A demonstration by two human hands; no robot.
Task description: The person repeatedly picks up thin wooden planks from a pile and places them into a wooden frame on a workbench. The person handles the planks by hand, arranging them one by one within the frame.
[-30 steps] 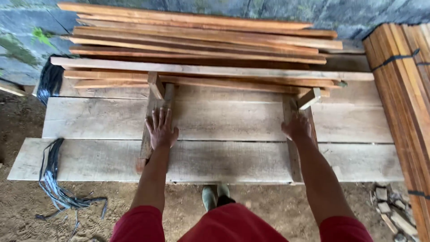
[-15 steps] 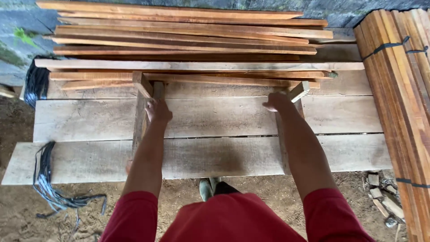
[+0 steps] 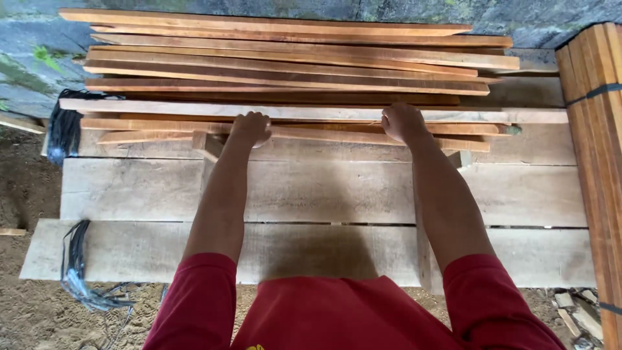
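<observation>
Both my arms reach forward over a workbench of wide pale planks (image 3: 337, 191). My left hand (image 3: 250, 128) is curled on a thin reddish wood slat (image 3: 311, 132) at the near edge of a loose pile of long slats (image 3: 291, 65). My right hand (image 3: 403, 122) grips the same slat further right, just below a paler strip (image 3: 311, 112) that runs across the pile. Two short wooden stop blocks (image 3: 208, 144) stand on the bench, partly hidden by my forearms.
A strapped bundle of slats (image 3: 596, 155) lies along the right side. Black straps hang at the bench's left end (image 3: 65, 129) and lie on the dirt ground (image 3: 81, 279). A stone wall (image 3: 531, 19) runs behind the pile. Wood scraps (image 3: 573, 311) sit at lower right.
Both hands left the flat bench planks and moved forward to the slat pile, where they closed on the nearest slat. My view shifted closer.
</observation>
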